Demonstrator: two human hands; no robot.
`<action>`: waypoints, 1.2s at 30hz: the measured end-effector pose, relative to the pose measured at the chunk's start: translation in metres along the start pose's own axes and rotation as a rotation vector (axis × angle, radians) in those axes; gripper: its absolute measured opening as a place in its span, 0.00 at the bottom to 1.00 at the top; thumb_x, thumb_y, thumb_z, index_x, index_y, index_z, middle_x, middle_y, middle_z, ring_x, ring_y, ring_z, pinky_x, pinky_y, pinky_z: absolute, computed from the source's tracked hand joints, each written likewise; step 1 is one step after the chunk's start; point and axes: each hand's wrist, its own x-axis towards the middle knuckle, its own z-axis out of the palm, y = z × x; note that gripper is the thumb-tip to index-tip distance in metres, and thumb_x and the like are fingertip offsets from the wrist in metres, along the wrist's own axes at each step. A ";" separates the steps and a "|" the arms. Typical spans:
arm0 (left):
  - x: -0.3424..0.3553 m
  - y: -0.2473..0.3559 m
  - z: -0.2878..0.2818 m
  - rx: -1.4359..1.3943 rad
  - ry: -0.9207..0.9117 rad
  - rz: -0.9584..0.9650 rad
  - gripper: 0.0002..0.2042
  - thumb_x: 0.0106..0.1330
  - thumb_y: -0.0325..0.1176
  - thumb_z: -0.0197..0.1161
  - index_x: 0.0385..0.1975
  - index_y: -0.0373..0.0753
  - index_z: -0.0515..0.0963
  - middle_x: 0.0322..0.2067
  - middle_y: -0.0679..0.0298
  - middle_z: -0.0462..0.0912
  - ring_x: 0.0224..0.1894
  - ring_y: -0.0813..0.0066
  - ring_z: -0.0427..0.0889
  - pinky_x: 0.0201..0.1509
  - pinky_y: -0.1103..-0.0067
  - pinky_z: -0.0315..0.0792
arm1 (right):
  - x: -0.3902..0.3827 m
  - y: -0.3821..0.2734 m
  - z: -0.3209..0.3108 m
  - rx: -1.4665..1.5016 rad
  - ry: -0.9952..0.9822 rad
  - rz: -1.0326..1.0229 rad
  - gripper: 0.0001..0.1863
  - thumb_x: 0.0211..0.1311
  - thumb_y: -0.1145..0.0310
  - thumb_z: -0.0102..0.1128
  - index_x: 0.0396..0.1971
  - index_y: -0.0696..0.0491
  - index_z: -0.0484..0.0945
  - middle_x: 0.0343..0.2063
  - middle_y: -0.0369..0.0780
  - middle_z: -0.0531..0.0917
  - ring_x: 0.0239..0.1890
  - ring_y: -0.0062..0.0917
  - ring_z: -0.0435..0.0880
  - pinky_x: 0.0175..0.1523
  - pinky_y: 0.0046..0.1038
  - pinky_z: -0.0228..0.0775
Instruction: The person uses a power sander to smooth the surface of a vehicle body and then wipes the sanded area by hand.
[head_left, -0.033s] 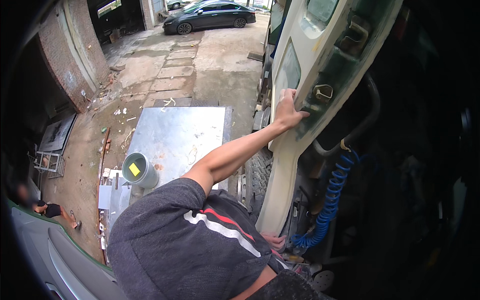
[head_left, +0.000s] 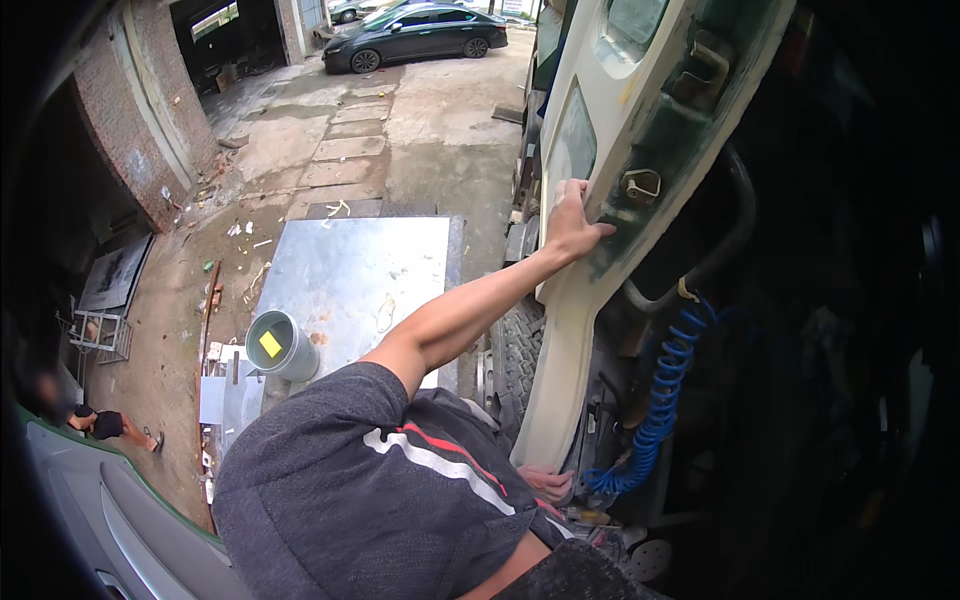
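My left hand (head_left: 574, 228) grips the pale, primer-coloured vehicle pillar (head_left: 572, 330), a tall panel with darker green recessed patches. Its fingers reach over the outer side while the thumb rests on the inner edge, close to a metal striker loop (head_left: 640, 185). Lower down, my right hand (head_left: 545, 483) is bent against the pillar's foot. Only part of its fingers shows, and anything under them is hidden. Beside that hand hangs a coiled blue air hose (head_left: 658, 405). A round, holed sanding disc (head_left: 650, 560) lies in shadow just below.
On the left stands a metal-topped table (head_left: 350, 260) bearing a grey bucket (head_left: 297, 358) with something yellow inside. Debris litters the ground. A dark car (head_left: 415, 38) is parked far off. Another person (head_left: 105, 422) is at the far left, behind a grey-green vehicle panel (head_left: 120, 510).
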 end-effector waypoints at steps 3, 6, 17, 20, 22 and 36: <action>-0.001 -0.009 0.002 -0.038 -0.013 -0.040 0.35 0.46 0.32 0.84 0.53 0.32 0.71 0.50 0.50 0.75 0.53 0.54 0.78 0.60 0.66 0.73 | -0.007 0.014 0.001 -0.009 -0.024 0.007 0.23 0.72 0.65 0.53 0.65 0.52 0.69 0.58 0.45 0.71 0.61 0.44 0.70 0.64 0.50 0.62; -0.002 0.003 0.002 -0.063 -0.042 -0.069 0.36 0.46 0.31 0.83 0.55 0.32 0.71 0.50 0.51 0.75 0.55 0.55 0.77 0.61 0.66 0.72 | -0.009 0.020 0.006 -0.015 -0.028 0.026 0.23 0.72 0.66 0.54 0.65 0.52 0.69 0.59 0.45 0.71 0.61 0.44 0.70 0.64 0.50 0.62; 0.001 -0.003 0.002 0.015 -0.021 -0.001 0.36 0.44 0.31 0.84 0.53 0.33 0.71 0.50 0.52 0.74 0.52 0.55 0.76 0.59 0.67 0.72 | -0.003 0.010 -0.009 0.049 -0.054 0.102 0.26 0.69 0.70 0.57 0.66 0.53 0.67 0.60 0.45 0.69 0.63 0.45 0.69 0.65 0.51 0.62; 0.001 -0.005 -0.001 -0.001 -0.021 -0.007 0.35 0.45 0.31 0.84 0.53 0.33 0.71 0.50 0.52 0.74 0.52 0.56 0.77 0.59 0.66 0.73 | -0.002 0.009 -0.011 0.050 -0.054 0.121 0.26 0.69 0.71 0.58 0.66 0.53 0.67 0.60 0.45 0.69 0.63 0.45 0.69 0.66 0.51 0.62; 0.000 -0.001 -0.003 0.000 -0.036 -0.013 0.35 0.45 0.31 0.84 0.53 0.33 0.71 0.50 0.52 0.74 0.52 0.56 0.77 0.59 0.67 0.73 | -0.002 0.006 -0.011 0.047 -0.062 0.130 0.27 0.69 0.72 0.58 0.66 0.53 0.67 0.60 0.45 0.69 0.63 0.45 0.69 0.66 0.51 0.62; 0.000 0.002 -0.002 0.003 -0.070 -0.016 0.35 0.46 0.32 0.84 0.53 0.33 0.71 0.50 0.51 0.74 0.51 0.54 0.78 0.58 0.66 0.73 | 0.001 0.006 -0.013 0.028 -0.045 0.123 0.28 0.69 0.71 0.57 0.67 0.54 0.65 0.61 0.46 0.69 0.63 0.46 0.68 0.66 0.51 0.62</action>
